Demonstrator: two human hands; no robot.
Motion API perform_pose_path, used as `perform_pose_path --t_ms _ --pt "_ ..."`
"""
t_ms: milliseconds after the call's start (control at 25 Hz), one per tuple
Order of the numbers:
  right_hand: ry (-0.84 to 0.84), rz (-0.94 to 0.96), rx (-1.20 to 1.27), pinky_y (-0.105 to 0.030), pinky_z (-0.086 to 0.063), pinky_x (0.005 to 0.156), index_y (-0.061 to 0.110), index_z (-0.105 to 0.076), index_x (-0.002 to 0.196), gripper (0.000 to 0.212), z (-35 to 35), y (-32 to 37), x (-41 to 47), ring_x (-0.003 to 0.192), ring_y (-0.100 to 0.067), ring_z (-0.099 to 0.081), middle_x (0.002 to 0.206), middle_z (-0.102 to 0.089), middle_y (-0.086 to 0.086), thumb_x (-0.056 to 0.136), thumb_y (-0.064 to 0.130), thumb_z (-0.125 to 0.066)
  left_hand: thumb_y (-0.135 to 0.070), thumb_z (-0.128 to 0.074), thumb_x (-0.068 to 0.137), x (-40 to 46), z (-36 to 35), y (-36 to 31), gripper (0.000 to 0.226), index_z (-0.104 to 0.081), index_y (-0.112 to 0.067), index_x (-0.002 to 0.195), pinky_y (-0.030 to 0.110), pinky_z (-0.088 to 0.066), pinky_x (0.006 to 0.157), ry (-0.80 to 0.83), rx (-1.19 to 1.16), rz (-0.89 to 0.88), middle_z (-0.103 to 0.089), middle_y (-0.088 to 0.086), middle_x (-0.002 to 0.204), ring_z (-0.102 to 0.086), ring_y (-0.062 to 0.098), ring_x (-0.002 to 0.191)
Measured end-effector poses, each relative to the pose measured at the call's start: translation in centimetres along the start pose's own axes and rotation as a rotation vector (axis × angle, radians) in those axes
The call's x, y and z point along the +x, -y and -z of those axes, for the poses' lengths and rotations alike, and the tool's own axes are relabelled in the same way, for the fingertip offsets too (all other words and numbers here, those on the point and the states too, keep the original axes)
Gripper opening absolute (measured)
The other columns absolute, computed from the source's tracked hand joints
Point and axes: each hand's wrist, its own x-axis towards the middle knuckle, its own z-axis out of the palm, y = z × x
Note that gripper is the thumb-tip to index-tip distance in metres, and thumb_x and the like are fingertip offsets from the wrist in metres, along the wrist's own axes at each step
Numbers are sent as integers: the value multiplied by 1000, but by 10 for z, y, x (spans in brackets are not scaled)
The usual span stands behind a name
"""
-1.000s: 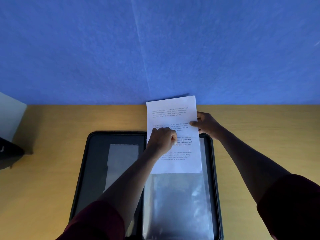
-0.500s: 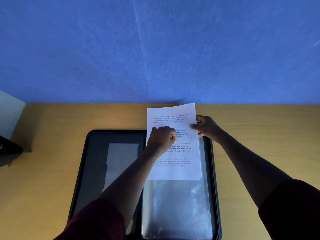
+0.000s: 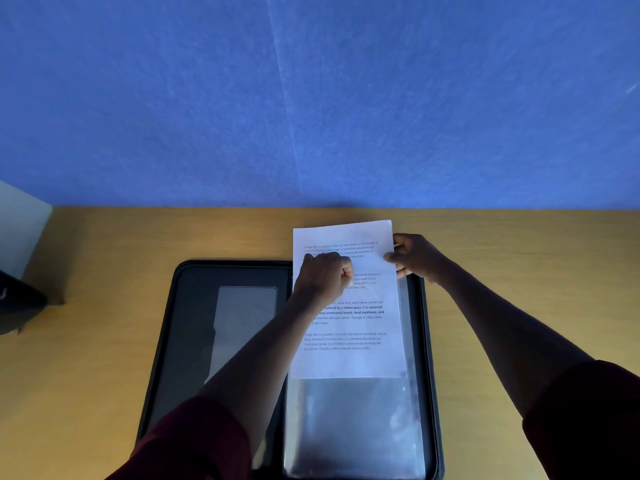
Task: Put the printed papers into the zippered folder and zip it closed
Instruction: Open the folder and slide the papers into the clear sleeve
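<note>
A black zippered folder (image 3: pixel 180 327) lies open and flat on the wooden desk. Its right half holds a clear plastic sleeve (image 3: pixel 353 427). White printed papers (image 3: pixel 349 358) sit partly inside that sleeve, with the top part sticking out past the folder's far edge. My left hand (image 3: pixel 323 277) is closed on the papers near their upper left. My right hand (image 3: pixel 415 256) pinches the upper right edge of the papers. The left half of the folder shows a small clear pocket (image 3: pixel 242 320).
The wooden desk (image 3: pixel 104 306) meets a blue wall (image 3: pixel 311 98) just behind the folder. A dark object (image 3: pixel 17 299) and a pale panel (image 3: pixel 20 226) stand at the left edge of the desk.
The papers have slid toward me, deeper into the clear sleeve, and less of them sticks out past the folder's far edge. Both hands kept their hold and moved with them.
</note>
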Motion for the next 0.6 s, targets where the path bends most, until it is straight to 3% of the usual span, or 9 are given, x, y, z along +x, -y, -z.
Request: perform_pose_path --t_ms 160,280,400,600 --pt "-102 -2 8 -36 -62 65 17 -63 110 23 0 5 1 81 -18 -75 98 -76 -3 89 10 -68 -12 -62 86 -1 0 0 12 -69 -21 82 36 -39 87 2 -8 2 -70 -9 85 -65 13 82" --pt "-204 49 -18 -35 -62 63 25 -58 122 42 3 14 4 79 -20 -74 98 -74 -6 86 6 -69 -11 -61 86 -2 1 -1 13 -69 -21 81 35 -39 87 0 -16 1 -70 -10 83 -65 12 80" --pt "-188 117 -102 -36 -63 64 33 -58 127 54 6 19 4 79 -19 -73 95 -73 -3 84 1 -67 -11 -61 85 -2 1 -1 13 -69 -21 80 35 -39 86 -6 -12 -3 -71 -10 82 -65 11 81" --pt "-114 121 -199 -30 -61 59 33 -61 125 51 8 9 -2 70 -18 -73 97 -73 3 84 2 -67 -7 -58 83 -1 0 1 16 -68 -20 81 35 -40 84 -9 29 -12 -67 -8 82 -64 15 80"
